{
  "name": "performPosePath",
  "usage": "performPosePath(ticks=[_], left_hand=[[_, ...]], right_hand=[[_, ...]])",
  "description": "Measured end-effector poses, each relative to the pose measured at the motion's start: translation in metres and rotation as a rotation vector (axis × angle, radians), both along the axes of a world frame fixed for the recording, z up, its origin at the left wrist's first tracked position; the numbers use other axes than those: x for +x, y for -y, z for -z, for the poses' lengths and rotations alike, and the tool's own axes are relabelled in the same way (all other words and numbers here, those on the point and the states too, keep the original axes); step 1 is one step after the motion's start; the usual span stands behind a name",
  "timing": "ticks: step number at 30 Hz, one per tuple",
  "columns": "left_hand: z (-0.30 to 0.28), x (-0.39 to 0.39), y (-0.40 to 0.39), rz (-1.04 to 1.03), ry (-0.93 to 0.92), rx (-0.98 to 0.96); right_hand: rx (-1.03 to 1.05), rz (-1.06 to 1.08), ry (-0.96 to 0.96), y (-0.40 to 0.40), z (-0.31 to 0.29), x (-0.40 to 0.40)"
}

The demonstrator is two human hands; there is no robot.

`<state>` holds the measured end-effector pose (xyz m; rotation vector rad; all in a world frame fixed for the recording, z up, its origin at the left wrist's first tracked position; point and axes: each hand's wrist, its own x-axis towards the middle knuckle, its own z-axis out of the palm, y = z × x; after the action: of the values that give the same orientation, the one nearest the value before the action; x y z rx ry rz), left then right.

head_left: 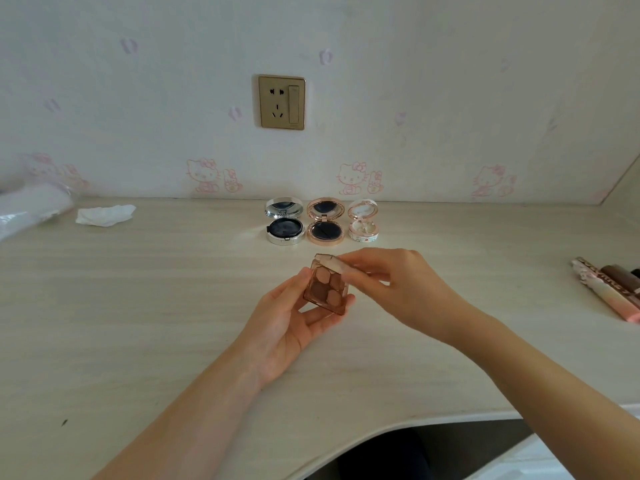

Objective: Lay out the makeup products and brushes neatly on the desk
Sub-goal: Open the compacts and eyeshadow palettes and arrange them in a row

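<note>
The left hand (294, 313) holds a small brown makeup box (327, 285) between curled fingers while the right hand (391, 282) pinches its lid (330, 263).

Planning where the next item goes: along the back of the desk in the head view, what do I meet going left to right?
Plastic wrap → crumpled tissue → silver compact → rose-gold compact → white compact.

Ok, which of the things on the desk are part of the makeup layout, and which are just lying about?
Part of the job:
eyeshadow palette, held in both hands
silver compact, open
rose-gold compact, open
small white compact, open
makeup tubes at the right edge

Lying about:
crumpled tissue
clear plastic bag
wall socket
</note>
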<state>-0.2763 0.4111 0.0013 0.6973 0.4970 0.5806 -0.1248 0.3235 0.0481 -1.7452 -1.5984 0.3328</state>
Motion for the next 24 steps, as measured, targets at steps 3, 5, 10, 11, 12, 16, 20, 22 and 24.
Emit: performPosePath(ticks=[3, 5, 10, 11, 12, 16, 20, 22, 24], left_hand=[[-0.001, 0.001, 0.001, 0.027, 0.008, -0.017], [-0.001, 0.0, 0.002, 0.032, 0.016, -0.029], [-0.002, -0.001, 0.001, 0.017, -0.006, -0.019], [-0.002, -0.001, 0.0, 0.012, -0.015, -0.01], [-0.001, -0.001, 0.0, 0.007, -0.029, 0.007], [0.002, -0.001, -0.004, -0.052, -0.129, 0.111], [0.001, -0.004, -0.012, -0.165, -0.255, 0.254], [-0.002, -0.009, -0.018, -0.205, -0.334, 0.353], [-0.004, -0.015, -0.025, -0.229, -0.462, 0.54]], right_hand=[[0.108, 0.026, 0.04, -0.002, 0.001, -0.001], [0.139, 0.03, 0.052, -0.005, 0.002, -0.002], [0.123, 0.052, 0.091, -0.014, 0.007, 0.001], [0.115, 0.06, 0.083, -0.016, 0.008, 0.002], [0.106, 0.07, 0.071, -0.018, 0.008, 0.003], [0.062, 0.098, 0.06, -0.027, 0.012, 0.009], [-0.005, 0.123, 0.066, -0.039, 0.017, 0.015], [-0.029, 0.128, 0.054, -0.045, 0.019, 0.016], [-0.053, 0.114, 0.067, -0.051, 0.02, 0.013]])
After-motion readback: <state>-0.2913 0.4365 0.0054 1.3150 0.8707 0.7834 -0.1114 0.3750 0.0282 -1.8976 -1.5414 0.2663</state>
